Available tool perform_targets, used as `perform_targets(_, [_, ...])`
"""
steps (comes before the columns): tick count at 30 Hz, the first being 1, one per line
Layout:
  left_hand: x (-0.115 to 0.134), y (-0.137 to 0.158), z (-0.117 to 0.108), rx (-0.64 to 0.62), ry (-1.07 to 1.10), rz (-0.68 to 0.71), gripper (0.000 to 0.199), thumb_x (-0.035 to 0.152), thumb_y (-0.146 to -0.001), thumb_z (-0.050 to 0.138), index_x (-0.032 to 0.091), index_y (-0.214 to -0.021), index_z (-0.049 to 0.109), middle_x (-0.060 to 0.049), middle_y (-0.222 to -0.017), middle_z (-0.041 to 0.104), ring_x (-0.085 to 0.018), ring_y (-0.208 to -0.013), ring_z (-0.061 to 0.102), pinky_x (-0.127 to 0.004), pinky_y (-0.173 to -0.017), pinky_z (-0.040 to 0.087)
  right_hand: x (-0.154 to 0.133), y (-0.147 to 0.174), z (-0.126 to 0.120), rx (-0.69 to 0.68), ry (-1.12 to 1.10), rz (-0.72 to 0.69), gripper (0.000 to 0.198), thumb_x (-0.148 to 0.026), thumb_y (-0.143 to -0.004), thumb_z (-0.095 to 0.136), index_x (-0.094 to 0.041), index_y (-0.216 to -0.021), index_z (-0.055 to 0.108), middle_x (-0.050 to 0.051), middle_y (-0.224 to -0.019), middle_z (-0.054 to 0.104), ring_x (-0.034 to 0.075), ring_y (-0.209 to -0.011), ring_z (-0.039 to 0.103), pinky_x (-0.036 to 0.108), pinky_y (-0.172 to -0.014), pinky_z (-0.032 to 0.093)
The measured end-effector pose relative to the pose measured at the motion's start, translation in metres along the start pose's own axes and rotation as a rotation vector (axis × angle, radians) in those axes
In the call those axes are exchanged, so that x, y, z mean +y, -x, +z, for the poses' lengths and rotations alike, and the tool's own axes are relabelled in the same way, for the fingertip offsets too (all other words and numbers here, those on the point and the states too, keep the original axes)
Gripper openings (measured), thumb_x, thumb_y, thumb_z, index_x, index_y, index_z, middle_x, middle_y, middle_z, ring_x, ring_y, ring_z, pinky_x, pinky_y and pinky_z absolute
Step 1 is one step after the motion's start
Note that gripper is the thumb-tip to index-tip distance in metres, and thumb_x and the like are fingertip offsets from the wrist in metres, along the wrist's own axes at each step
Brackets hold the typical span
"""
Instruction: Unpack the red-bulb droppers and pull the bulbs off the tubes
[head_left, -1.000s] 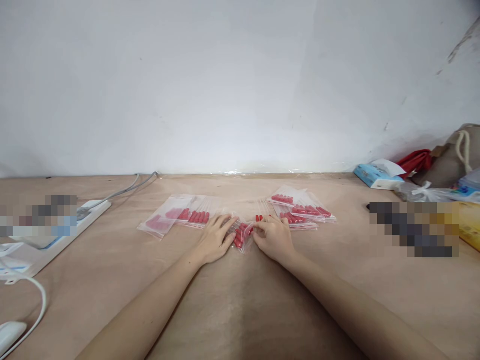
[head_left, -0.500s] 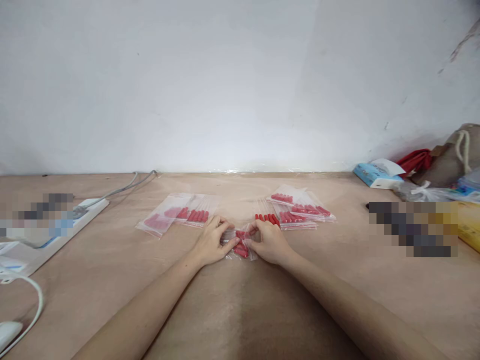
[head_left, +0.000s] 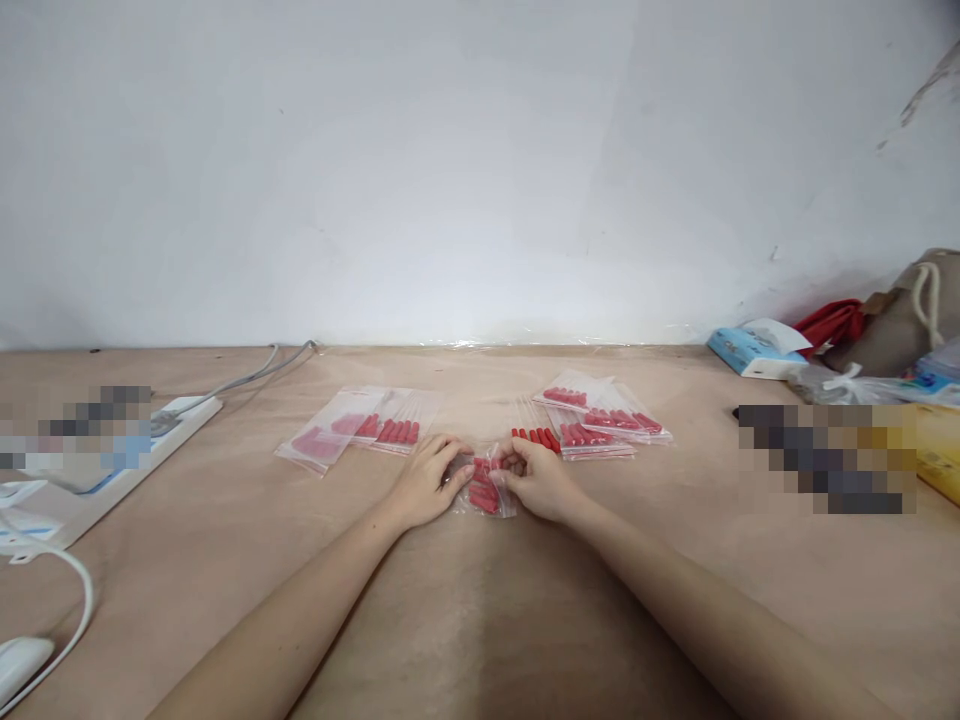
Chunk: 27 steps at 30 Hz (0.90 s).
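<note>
A small clear plastic bag (head_left: 465, 508) lies on the table between my hands, with several short red tube-shaped pieces (head_left: 484, 492) inside it. My left hand (head_left: 433, 482) has its fingers curled and its thumb on the bag's left side. At the opposite side, my right hand (head_left: 538, 482) pinches the bag's edge between thumb and fingers. Just beyond my right hand is a row of loose-looking red pieces (head_left: 536, 438); whether plastic covers them I cannot tell. My fingers hide part of the bag's far edge.
Filled bags lie at the far left (head_left: 311, 445) and far right (head_left: 619, 420) of my hands. A white power strip (head_left: 169, 440) with cables is on the left. To the right stand a blue tissue pack (head_left: 754, 352) and a brown bag (head_left: 889, 325) by the wall (head_left: 480, 180).
The red pieces in the bag have spread into a row, and the bag lies flatter. My left thumb has lifted slightly away from the red pieces.
</note>
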<state>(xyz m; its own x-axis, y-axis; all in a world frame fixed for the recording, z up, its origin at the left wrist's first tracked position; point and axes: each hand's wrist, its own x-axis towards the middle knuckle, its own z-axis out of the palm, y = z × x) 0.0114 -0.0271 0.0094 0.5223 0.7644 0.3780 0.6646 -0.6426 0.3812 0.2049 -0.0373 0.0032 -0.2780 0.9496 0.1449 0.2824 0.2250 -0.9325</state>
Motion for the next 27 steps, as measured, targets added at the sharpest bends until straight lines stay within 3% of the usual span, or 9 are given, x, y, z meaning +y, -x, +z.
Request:
perform_targets(3, [-0.004, 0.0, 0.002, 0.016, 0.004, -0.029, 0.026, 0.034, -0.086, 0.044, 0.019, -0.106, 0.053, -0.007, -0.102, 0.055, -0.02, -0.099, 0.05, -0.035, -0.088, 0.039, -0.001, -0.008, -0.016, -0.034, -0.183, 0.073, 0.017, -0.026, -0.067, 0.062, -0.017, -0.08, 0.055, 0.0, -0.073, 0.062, 0.011, -0.065, 0.057, 0.026, -0.064, 0.046])
perform_targets(7, [-0.007, 0.0, 0.003, 0.037, 0.023, -0.04, 0.027, 0.033, -0.085, 0.045, 0.018, -0.107, 0.051, -0.007, -0.104, 0.055, -0.02, -0.099, 0.05, -0.035, -0.088, 0.04, -0.012, -0.014, -0.053, -0.063, -0.263, 0.146, 0.026, -0.035, -0.063, 0.068, -0.017, -0.078, 0.058, 0.001, -0.07, 0.064, 0.011, -0.062, 0.059, 0.028, -0.065, 0.049])
perform_targets(12, [-0.006, 0.0, 0.003, 0.027, 0.02, -0.053, 0.027, 0.033, -0.084, 0.046, 0.018, -0.106, 0.052, -0.008, -0.103, 0.055, -0.02, -0.098, 0.051, -0.035, -0.087, 0.041, -0.029, -0.009, -0.108, 0.103, -0.197, 0.123, 0.03, -0.037, -0.063, 0.069, -0.017, -0.084, 0.063, 0.004, -0.084, 0.067, 0.012, -0.069, 0.061, 0.026, -0.065, 0.051])
perform_targets(15, [-0.006, 0.0, 0.003, 0.033, 0.021, -0.057, 0.027, 0.033, -0.085, 0.045, 0.018, -0.107, 0.052, -0.008, -0.104, 0.055, -0.02, -0.098, 0.05, -0.035, -0.088, 0.041, -0.036, -0.004, -0.127, 0.206, -0.116, 0.048, 0.03, -0.038, -0.066, 0.067, -0.017, -0.088, 0.062, 0.006, -0.087, 0.068, 0.014, -0.072, 0.063, 0.027, -0.064, 0.051])
perform_targets(18, [-0.007, 0.0, 0.004, 0.038, 0.026, -0.055, 0.027, 0.034, -0.085, 0.045, 0.019, -0.106, 0.053, -0.007, -0.103, 0.055, -0.02, -0.098, 0.051, -0.035, -0.087, 0.041, -0.034, -0.003, -0.126, 0.307, 0.049, -0.122, 0.025, -0.036, -0.072, 0.06, -0.019, -0.091, 0.061, 0.006, -0.09, 0.068, 0.016, -0.079, 0.063, 0.03, -0.068, 0.052])
perform_targets(21, [-0.008, 0.0, 0.004, 0.039, 0.03, -0.052, 0.026, 0.034, -0.084, 0.046, 0.019, -0.105, 0.053, -0.007, -0.103, 0.055, -0.02, -0.098, 0.051, -0.035, -0.087, 0.041, -0.018, -0.006, -0.11, 0.372, 0.387, -0.353, 0.021, -0.03, -0.081, 0.049, -0.021, -0.096, 0.061, 0.005, -0.094, 0.067, 0.018, -0.086, 0.062, 0.035, -0.076, 0.051])
perform_targets(24, [-0.008, 0.0, 0.004, 0.034, 0.028, -0.044, 0.026, 0.033, -0.085, 0.045, 0.019, -0.105, 0.053, -0.007, -0.103, 0.055, -0.02, -0.098, 0.051, -0.035, -0.087, 0.041, 0.006, -0.01, -0.09, 0.336, 0.72, -0.579, 0.024, -0.021, -0.084, 0.042, -0.018, -0.1, 0.061, 0.009, -0.098, 0.065, 0.02, -0.091, 0.059, 0.037, -0.08, 0.049])
perform_targets(27, [-0.007, 0.0, 0.003, 0.035, 0.027, -0.039, 0.025, 0.034, -0.085, 0.045, 0.019, -0.104, 0.054, -0.007, -0.102, 0.056, -0.02, -0.098, 0.051, -0.035, -0.087, 0.041, 0.025, -0.012, -0.074, 0.304, 0.934, -0.694, 0.028, -0.012, -0.084, 0.038, -0.015, -0.102, 0.06, 0.011, -0.101, 0.064, 0.021, -0.094, 0.058, 0.037, -0.082, 0.048])
